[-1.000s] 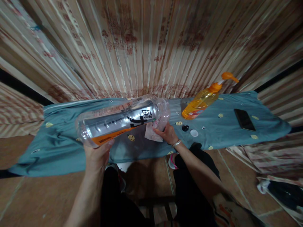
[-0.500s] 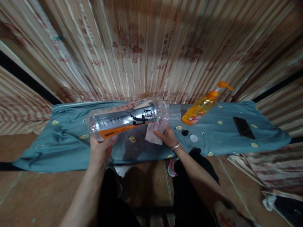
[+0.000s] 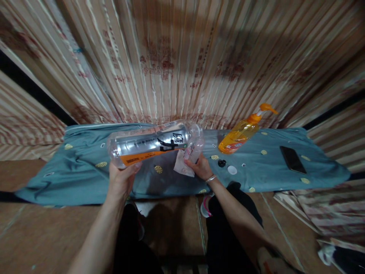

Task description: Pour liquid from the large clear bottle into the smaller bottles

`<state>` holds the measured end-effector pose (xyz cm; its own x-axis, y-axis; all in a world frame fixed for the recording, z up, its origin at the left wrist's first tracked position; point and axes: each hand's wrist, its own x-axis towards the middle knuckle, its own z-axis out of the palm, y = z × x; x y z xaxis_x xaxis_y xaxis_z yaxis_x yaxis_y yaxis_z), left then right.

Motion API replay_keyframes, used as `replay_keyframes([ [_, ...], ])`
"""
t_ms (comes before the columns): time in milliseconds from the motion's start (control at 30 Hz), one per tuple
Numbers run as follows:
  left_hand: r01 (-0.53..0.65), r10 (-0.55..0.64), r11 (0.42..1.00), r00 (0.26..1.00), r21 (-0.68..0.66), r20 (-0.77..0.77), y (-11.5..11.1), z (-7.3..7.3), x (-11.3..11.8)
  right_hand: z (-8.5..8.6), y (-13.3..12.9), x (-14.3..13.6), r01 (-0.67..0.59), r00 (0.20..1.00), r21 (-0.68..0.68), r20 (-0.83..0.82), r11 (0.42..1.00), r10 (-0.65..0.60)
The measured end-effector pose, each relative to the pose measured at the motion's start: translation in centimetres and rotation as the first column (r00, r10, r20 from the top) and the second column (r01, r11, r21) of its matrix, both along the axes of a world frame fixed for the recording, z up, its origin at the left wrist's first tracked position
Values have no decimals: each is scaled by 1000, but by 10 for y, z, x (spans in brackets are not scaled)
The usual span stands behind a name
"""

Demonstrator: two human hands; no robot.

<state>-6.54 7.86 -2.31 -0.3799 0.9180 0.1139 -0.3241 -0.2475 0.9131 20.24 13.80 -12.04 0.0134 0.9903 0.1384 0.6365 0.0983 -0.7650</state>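
Observation:
A large clear bottle [image 3: 151, 142] with a silver and orange label lies nearly level in the air above the teal cloth. My left hand [image 3: 123, 178] is closed round its base end. At its neck end, my right hand [image 3: 201, 166] grips a small clear bottle [image 3: 194, 150] with pink print, and the two bottles' mouths meet or overlap; the exact contact is unclear. A pale paper or tissue [image 3: 182, 164] hangs or lies beneath the small bottle, beside my right fingers.
The teal cloth [image 3: 82, 171] covers a narrow surface. To the right are an orange pump bottle [image 3: 239, 136], a black cap [image 3: 221, 163], a white disc [image 3: 232, 170] and a dark phone [image 3: 293, 159]. A striped curtain [image 3: 182, 57] hangs behind.
The view has shifted slightly. Both hands keep their holds, and the bottles stay in nearly the same position.

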Motion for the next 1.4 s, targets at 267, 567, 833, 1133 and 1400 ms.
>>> replay_keyframes([
  [267, -25, 25, 999, 1000, 22, 1, -1, 4, 2, 1, 1, -1, -12, 1000, -12, -20, 1000, 12],
  [567, -10, 9, 1000, 1000, 18, 11, -3, 4, 2, 2, 0, -1, -11, 1000, 2, 3, 1000, 11],
  [833, -1, 0, 1000, 999, 31, 35, -6, 7, 2, 4, -1, -2, -30, 1000, -2, 8, 1000, 30],
  [1133, -18, 16, 999, 999, 32, 35, -5, 13, 3, 9, -2, -3, -30, 999, 29, 28, 999, 29],
  [1400, -27, 26, 999, 999, 21, 22, -1, 13, 3, 9, -2, -3, -18, 1000, 7, 19, 1000, 18],
])
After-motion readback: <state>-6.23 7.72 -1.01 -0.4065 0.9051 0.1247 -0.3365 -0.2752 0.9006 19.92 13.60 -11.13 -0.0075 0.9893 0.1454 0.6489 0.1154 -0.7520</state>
